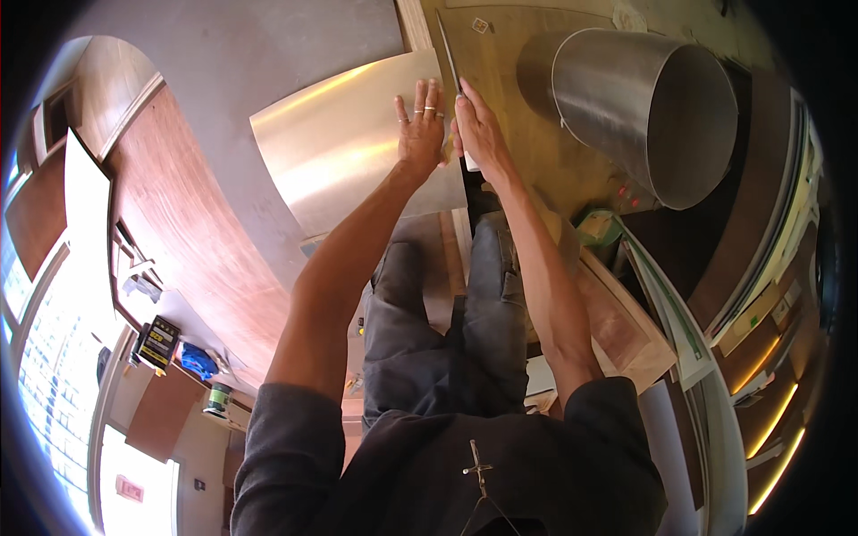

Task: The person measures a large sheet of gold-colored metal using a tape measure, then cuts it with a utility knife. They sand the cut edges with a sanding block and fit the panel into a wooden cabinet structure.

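Evidently, your left hand (420, 136) lies flat, fingers slightly spread, on the brass-toned metal sheet (331, 152) at eleven o'clock, while your right hand (481, 136), just past twelve, curls around a slim file-like tool (450, 55) beside the sheet's right edge. If your left palm's pressure slackened, the sheet could probably slide; a slipping tool might catch those left fingers, being so near that edge. No lettering shows on sheet or tool. Farther out, an open metal cylinder (608, 107) sits between one and two; toward eight-thirty, a black-and-yellow box (158, 344) carries small printing.
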